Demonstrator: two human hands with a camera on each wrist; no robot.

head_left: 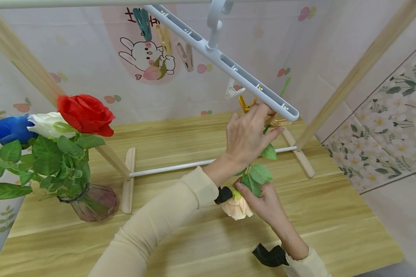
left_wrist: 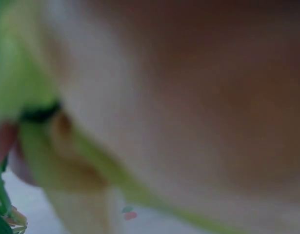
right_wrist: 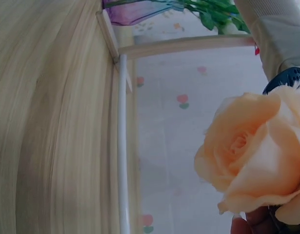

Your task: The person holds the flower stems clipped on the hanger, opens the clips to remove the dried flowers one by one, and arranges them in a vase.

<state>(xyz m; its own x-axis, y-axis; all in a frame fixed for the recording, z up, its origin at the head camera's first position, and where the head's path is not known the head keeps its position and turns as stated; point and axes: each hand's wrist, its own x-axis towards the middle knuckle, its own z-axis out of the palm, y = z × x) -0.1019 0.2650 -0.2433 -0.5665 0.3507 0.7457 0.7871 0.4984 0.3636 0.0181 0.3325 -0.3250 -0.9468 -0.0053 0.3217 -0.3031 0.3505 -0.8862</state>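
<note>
A peach rose [head_left: 237,206] hangs upside down, its leafy stem running up behind my left hand toward the end of a white hanger [head_left: 253,79]. My right hand [head_left: 266,204] pinches the stem just above the bloom; the same rose [right_wrist: 252,151] fills the right side of the right wrist view. Under the hanger's right end, my left hand [head_left: 246,134] has its fingers and thumb curled at a clip [head_left: 279,122] beside the stem, mostly hidden by the hand. A yellow clip [head_left: 247,104] and a white clip [head_left: 234,90] hang alongside. The left wrist view is very blurred.
Red [head_left: 86,114], white [head_left: 52,125] and blue roses [head_left: 11,129] stand in a pink glass vase [head_left: 97,204] at left. A wooden rack with a white lower bar [head_left: 173,167] stands on the table [head_left: 194,238]. Clips [head_left: 163,38] hang from the hanger's far end.
</note>
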